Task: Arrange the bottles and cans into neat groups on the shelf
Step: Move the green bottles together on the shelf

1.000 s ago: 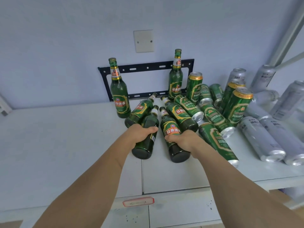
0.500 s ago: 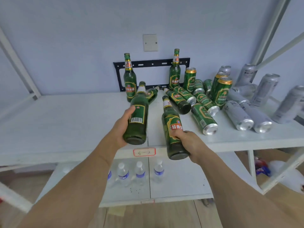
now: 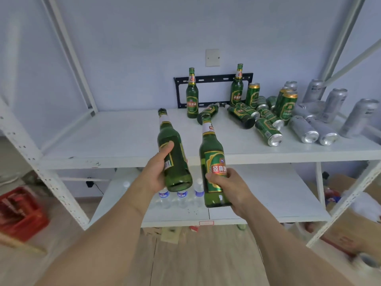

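Left hand [image 3: 157,172] wraps round the lower body of one green bottle [image 3: 172,149], right hand [image 3: 228,185] grips another green bottle [image 3: 213,162] across its label, both held in the air in front of the near edge of the white shelf [image 3: 115,137], necks pointing up and away, the left one leaning left. Up on that shelf, everything sits right of centre: silver cans [image 3: 321,118] at the far right, some standing, some lying; green cans [image 3: 270,112] just left of them, a few upright and others on their sides. Two green bottles stand at the back, a left upright bottle [image 3: 192,94] and a right upright bottle [image 3: 237,89], before a black bracket [image 3: 214,79] on the wall. Two more lying bottles [image 3: 241,115] rest near them. Below, small water bottles [image 3: 181,196] line the lower shelf [image 3: 268,195]. At the far left on the floor, a red crate [image 3: 19,213].
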